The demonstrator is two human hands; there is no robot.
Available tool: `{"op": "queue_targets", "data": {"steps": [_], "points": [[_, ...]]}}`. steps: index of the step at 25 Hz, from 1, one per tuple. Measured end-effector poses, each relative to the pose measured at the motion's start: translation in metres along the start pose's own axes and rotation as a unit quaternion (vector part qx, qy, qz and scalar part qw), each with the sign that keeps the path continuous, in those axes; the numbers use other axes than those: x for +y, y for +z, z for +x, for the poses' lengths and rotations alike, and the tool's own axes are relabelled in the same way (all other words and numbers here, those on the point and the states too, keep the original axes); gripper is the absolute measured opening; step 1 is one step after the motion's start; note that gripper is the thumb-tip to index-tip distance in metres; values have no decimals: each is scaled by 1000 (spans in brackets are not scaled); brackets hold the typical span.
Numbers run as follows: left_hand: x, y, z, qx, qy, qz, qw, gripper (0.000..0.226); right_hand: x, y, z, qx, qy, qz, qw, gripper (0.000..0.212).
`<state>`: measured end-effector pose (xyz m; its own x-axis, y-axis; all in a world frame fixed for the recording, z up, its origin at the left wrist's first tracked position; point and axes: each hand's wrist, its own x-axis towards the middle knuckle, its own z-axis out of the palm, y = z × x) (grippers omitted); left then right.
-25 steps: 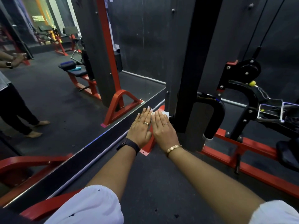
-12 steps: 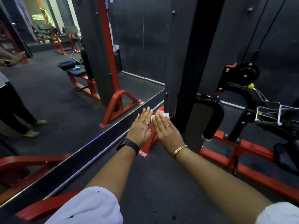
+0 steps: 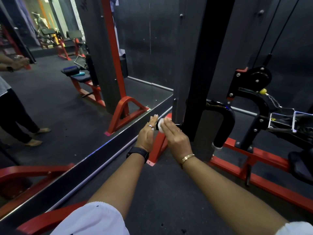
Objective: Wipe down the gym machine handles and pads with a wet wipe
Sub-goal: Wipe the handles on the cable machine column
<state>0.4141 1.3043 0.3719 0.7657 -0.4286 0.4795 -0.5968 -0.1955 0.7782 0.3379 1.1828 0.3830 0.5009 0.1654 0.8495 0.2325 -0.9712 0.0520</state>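
Since a second ago I see my two flat hands turn and part, uncovering the white wet wipe (image 3: pixel 161 124) between them.

My left hand (image 3: pixel 147 134) is flat with straight fingers and holds nothing, standing just beside the wipe. My right hand (image 3: pixel 177 139) lays nearly straight fingers over the wipe and presses it onto the short black handle stub (image 3: pixel 178 125), which sticks out from the tall black machine upright (image 3: pixel 203 82). Its thumb is hidden, so I cannot tell if it wraps underneath. The red steel base foot (image 3: pixel 159 146) sits below both hands.
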Motion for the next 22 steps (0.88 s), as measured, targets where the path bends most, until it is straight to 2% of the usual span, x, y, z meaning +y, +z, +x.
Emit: {"op": "queue_targets", "data": {"steps": [2,4,5,8,12,17,19,22], "points": [[5,-1,7,37,-91,-135,986,67,-7,4,25,5,44,7,999,36],[8,-4,13,69,-157,-253,952,57,-10,14,36,-55,23,1,998,26],[8,-6,15,79,-178,-278,941,55,-11,20,36,-96,0,2,995,20],[7,-12,17,89,-214,-295,927,59,-8,32,29,-182,-74,-39,980,33],[5,-14,22,63,-220,-292,929,60,-6,39,32,-167,-208,-97,959,31],[9,-11,19,71,-234,-298,923,61,-2,31,19,-161,-297,-138,931,35],[4,-8,18,65,-248,-311,915,58,5,20,6,-135,-250,-127,950,36],[-5,3,15,68,-216,-287,931,50,-3,8,2,-131,-77,-161,975,37]]}}
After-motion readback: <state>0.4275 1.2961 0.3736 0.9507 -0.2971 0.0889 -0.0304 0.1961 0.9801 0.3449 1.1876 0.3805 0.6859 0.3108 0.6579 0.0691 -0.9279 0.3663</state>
